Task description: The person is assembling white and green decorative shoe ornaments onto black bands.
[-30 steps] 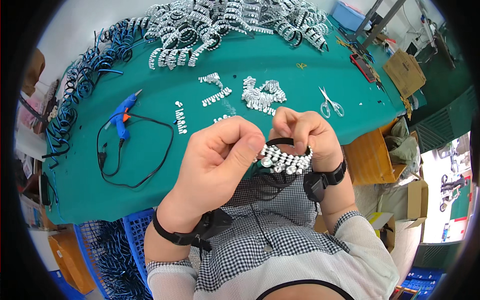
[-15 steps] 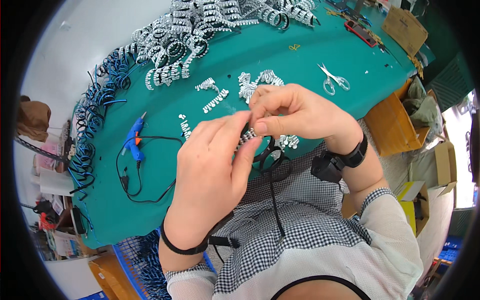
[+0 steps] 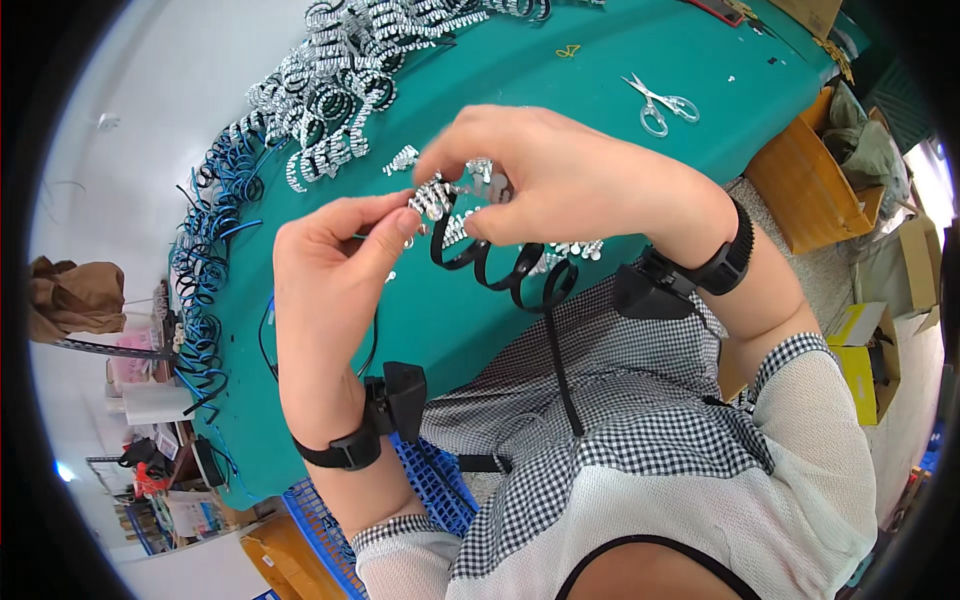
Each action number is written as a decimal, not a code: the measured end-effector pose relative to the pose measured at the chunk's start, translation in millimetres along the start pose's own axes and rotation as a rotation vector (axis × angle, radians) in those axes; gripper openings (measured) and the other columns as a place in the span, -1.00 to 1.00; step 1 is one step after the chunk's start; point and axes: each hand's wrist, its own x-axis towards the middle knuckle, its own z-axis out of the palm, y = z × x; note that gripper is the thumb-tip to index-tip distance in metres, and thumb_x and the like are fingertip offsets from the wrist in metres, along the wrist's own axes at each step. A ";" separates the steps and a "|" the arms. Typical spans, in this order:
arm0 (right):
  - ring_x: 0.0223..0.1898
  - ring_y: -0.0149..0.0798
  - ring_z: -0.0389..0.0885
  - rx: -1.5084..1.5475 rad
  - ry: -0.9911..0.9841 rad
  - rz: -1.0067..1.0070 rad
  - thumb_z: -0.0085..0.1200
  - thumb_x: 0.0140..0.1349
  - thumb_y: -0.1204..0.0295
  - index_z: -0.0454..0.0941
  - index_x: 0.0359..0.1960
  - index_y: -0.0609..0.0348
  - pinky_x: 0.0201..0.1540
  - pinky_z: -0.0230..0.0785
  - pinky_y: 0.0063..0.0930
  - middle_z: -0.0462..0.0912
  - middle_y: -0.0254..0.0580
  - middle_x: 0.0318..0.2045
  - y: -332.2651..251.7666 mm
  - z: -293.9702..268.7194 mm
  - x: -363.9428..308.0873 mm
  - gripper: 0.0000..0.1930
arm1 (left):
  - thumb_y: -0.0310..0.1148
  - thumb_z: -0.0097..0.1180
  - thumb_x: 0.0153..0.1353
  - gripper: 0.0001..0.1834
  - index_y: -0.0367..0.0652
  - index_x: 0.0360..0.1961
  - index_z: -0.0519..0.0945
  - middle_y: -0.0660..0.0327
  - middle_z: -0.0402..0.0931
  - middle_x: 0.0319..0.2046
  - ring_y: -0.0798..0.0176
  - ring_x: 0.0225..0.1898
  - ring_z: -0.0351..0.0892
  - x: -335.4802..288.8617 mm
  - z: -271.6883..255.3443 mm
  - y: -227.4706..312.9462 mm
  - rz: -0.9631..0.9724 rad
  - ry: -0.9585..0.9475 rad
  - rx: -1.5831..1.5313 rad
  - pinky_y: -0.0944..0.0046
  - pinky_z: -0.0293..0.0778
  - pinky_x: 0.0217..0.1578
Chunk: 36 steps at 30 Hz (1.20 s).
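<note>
My left hand (image 3: 335, 240) pinches the end of a coiled black strip (image 3: 525, 265) between thumb and fingertips. Silver scalloped trim (image 3: 432, 197) wraps around that end, while the strip's bare black loops hang toward my lap. Curled around the trim from the other side is my right hand (image 3: 560, 170), slightly blurred. A loose length of the silver trim (image 3: 482, 172) runs inside its fingers, and the exact grip is partly hidden. More silver trim pieces (image 3: 580, 249) lie on the green table beneath my hands.
Finished silver-and-black coils (image 3: 340, 95) are heaped at the far left, beside bare blue-black coils (image 3: 215, 210) along the table edge. Clear-handled scissors (image 3: 660, 105) lie at the far right. A cardboard box (image 3: 815, 185) stands beyond the right edge; a blue basket (image 3: 440, 485) sits below.
Both hands have shifted left and drawn apart from each other. The coiled strip now shows more openly between them, its loops stretched. The view has shifted, and the blue glue gun is now hidden.
</note>
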 end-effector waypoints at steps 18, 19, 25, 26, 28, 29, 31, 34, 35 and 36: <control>-0.52 -0.52 0.47 0.285 0.108 0.193 0.11 0.02 0.36 0.51 -0.29 0.17 -0.41 0.23 -0.63 0.53 -0.41 -0.49 51.3 -28.7 66.0 -0.77 | -0.32 0.16 0.06 -0.76 -0.31 -0.36 0.58 0.32 0.48 -0.55 0.50 -0.55 0.34 94.8 -24.4 -18.1 0.008 -0.117 -0.051 0.51 0.27 -0.51; -0.52 -0.52 0.47 0.281 0.108 0.192 0.11 0.02 0.36 0.51 -0.29 0.17 -0.41 0.23 -0.63 0.53 -0.41 -0.49 56.1 -30.4 68.5 -0.77 | -0.31 0.16 0.06 -0.76 -0.31 -0.35 0.58 0.32 0.48 -0.55 0.51 -0.55 0.34 94.3 -19.4 -18.8 -0.035 -0.112 -0.087 0.52 0.27 -0.51; -0.49 -0.42 0.52 -0.316 -0.107 0.030 -0.02 -0.07 0.50 0.50 -0.29 0.23 -0.42 0.33 -0.49 0.53 -0.32 -0.47 39.9 -45.0 53.7 -0.75 | -0.37 0.14 0.03 -0.75 -0.39 -0.35 0.58 0.31 0.49 -0.54 0.50 -0.51 0.38 50.5 -12.1 -5.5 0.013 -0.018 0.163 0.53 0.27 -0.49; -0.49 -0.42 0.52 -0.318 -0.107 0.031 -0.02 -0.07 0.50 0.50 -0.29 0.23 -0.42 0.33 -0.49 0.53 -0.32 -0.47 30.1 -44.4 45.2 -0.75 | -0.40 0.15 0.01 -0.78 -0.38 -0.37 0.59 0.31 0.48 -0.60 0.52 -0.56 0.36 35.0 -16.3 0.4 0.051 0.024 0.155 0.51 0.26 -0.54; -0.51 -0.40 0.51 -0.498 0.001 -0.030 -0.06 -0.09 0.53 0.47 -0.23 0.18 -0.42 0.34 -0.49 0.53 -0.29 -0.46 10.1 -40.0 23.6 -0.70 | -0.44 0.16 -0.02 -0.80 -0.37 -0.39 0.60 0.32 0.47 -0.65 0.54 -0.60 0.35 4.6 -23.4 8.0 0.084 0.066 0.146 0.50 0.25 -0.59; -0.51 -0.40 0.51 -0.500 -0.004 -0.031 -0.06 -0.09 0.53 0.47 -0.23 0.18 -0.42 0.34 -0.49 0.53 -0.29 -0.46 5.7 -38.8 14.2 -0.70 | -0.48 0.16 -0.03 -0.81 -0.36 -0.36 0.60 0.30 0.48 -0.62 0.53 -0.58 0.36 -7.4 -24.9 9.7 0.089 0.027 0.121 0.50 0.26 -0.57; -0.48 -0.40 0.47 -0.342 -0.022 -0.096 -0.08 -0.08 0.56 0.39 -0.15 0.19 -0.44 0.32 -0.49 0.49 -0.28 -0.46 1.6 -35.3 -3.8 -0.64 | -0.53 0.17 -0.05 -0.80 -0.35 -0.34 0.60 0.29 0.49 -0.60 0.52 -0.56 0.37 -26.3 -30.9 13.0 0.079 0.002 0.095 0.49 0.28 -0.55; -0.50 -0.36 0.46 0.114 -0.019 -0.119 -0.03 -0.10 0.54 0.35 -0.09 0.16 -0.42 0.31 -0.50 0.47 -0.25 -0.51 -1.1 -30.3 -25.7 -0.58 | -0.61 0.16 -0.09 -0.77 -0.34 -0.31 0.59 0.25 0.50 -0.54 0.47 -0.51 0.42 -50.4 -45.5 19.9 0.108 -0.070 0.064 0.49 0.31 -0.49; -0.50 -0.36 0.46 0.121 -0.034 -0.120 -0.03 -0.10 0.54 0.35 -0.09 0.16 -0.42 0.31 -0.50 0.47 -0.25 -0.51 -0.3 -30.8 -30.7 -0.58 | -0.63 0.16 -0.10 -0.76 -0.34 -0.31 0.59 0.23 0.49 -0.52 0.45 -0.49 0.43 -55.2 -48.4 20.6 0.128 -0.111 0.026 0.50 0.32 -0.47; -0.51 -0.39 0.43 0.217 -0.130 -0.082 -0.01 -0.09 0.52 0.35 -0.12 0.18 -0.45 0.28 -0.54 0.45 -0.27 -0.49 0.3 -32.2 -34.9 -0.60 | -0.64 0.16 -0.11 -0.75 -0.34 -0.30 0.59 0.21 0.49 -0.50 0.43 -0.48 0.44 -58.4 -50.4 20.1 0.147 -0.153 -0.013 0.50 0.33 -0.45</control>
